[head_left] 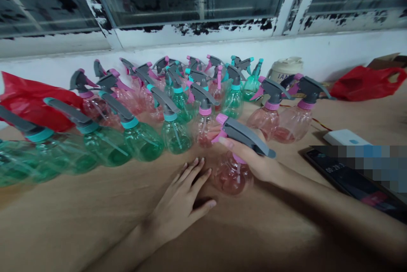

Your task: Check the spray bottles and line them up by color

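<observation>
My right hand (254, 157) is wrapped round the neck of a pink spray bottle (232, 178) with a grey and pink trigger head. Its thumb and fingers are by the trigger, and the bottle is at the table surface, its nozzle pointing away to the left. My left hand (181, 195) lies flat on the table just left of that bottle, fingers spread, holding nothing. Right behind stand a green spray bottle (176, 136) with a teal collar and another pink spray bottle (205, 125). Part of the right hand's fingers is hidden behind the trigger head.
Several green spray bottles (143, 140) line the left, with more pink and green ones behind. Two pink bottles (291, 123) stand at right. Red plastic bags (369, 83) lie at both sides. A phone (337, 174), a white box (346, 137) and a white tub (286, 66) are at right.
</observation>
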`<state>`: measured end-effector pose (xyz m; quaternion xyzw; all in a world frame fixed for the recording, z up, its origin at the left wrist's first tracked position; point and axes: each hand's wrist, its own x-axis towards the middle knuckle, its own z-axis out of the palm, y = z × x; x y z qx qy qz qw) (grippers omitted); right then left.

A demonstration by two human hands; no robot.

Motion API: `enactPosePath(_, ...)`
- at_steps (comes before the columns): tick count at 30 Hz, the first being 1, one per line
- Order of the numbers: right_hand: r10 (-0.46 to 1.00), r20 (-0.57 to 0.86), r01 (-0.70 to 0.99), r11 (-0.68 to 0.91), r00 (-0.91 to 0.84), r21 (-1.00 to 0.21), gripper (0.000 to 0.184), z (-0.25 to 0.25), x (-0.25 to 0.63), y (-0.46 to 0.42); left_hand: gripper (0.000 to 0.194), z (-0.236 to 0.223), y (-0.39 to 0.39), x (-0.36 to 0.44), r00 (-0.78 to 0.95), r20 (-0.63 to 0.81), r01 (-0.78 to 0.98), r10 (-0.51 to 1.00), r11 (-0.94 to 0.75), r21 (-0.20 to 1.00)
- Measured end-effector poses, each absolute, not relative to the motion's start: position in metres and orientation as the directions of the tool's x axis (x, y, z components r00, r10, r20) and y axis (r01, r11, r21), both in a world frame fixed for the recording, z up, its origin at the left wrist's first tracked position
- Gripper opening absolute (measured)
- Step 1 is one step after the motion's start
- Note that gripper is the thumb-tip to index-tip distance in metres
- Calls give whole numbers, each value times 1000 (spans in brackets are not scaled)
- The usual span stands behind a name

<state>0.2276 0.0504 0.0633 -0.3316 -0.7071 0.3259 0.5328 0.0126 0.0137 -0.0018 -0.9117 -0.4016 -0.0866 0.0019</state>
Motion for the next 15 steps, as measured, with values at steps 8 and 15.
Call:
enactPosePath(8,831,487,120,531,-269,-839,13,69,228,53,62,0,14,13,668,146,733,730,-679,39)
enactPosePath(15,861,435,199,489,-263,-849,29,70,229,50,63,-3,14,12,668,154,732,728,-681,39)
